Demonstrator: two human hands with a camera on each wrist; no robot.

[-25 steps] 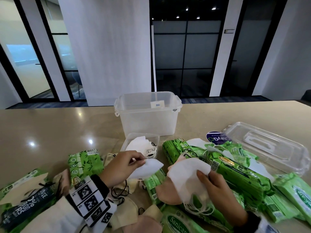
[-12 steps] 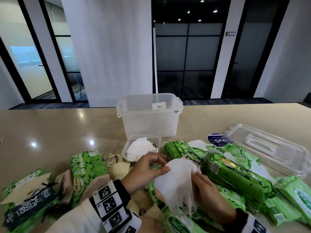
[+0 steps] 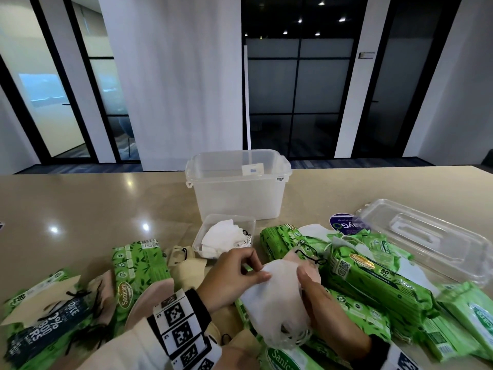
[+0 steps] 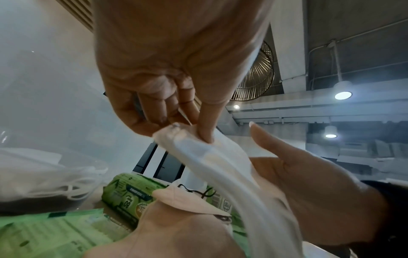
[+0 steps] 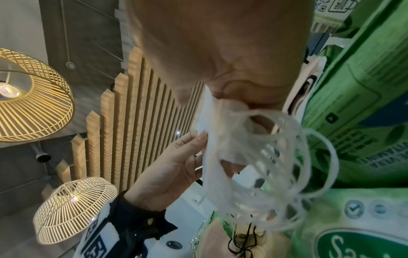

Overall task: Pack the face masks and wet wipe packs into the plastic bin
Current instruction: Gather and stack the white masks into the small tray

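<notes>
Nearest the camera, left hand (image 3: 234,276) and right hand (image 3: 324,313) share a grip on one white face mask (image 3: 277,297), left thumb and finger pinching its top edge, right fingers curled round its side. Beyond, green wet wipe packs (image 3: 373,284) and loose masks cover the surface (image 3: 80,204). Farthest, the plastic bin (image 3: 238,193) stands open.

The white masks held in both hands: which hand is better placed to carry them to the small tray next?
Probably the left hand. It pinches the top edge of the white masks and lies nearer the small tray. The right hand cradles them from below, on the side away from the tray.
</notes>
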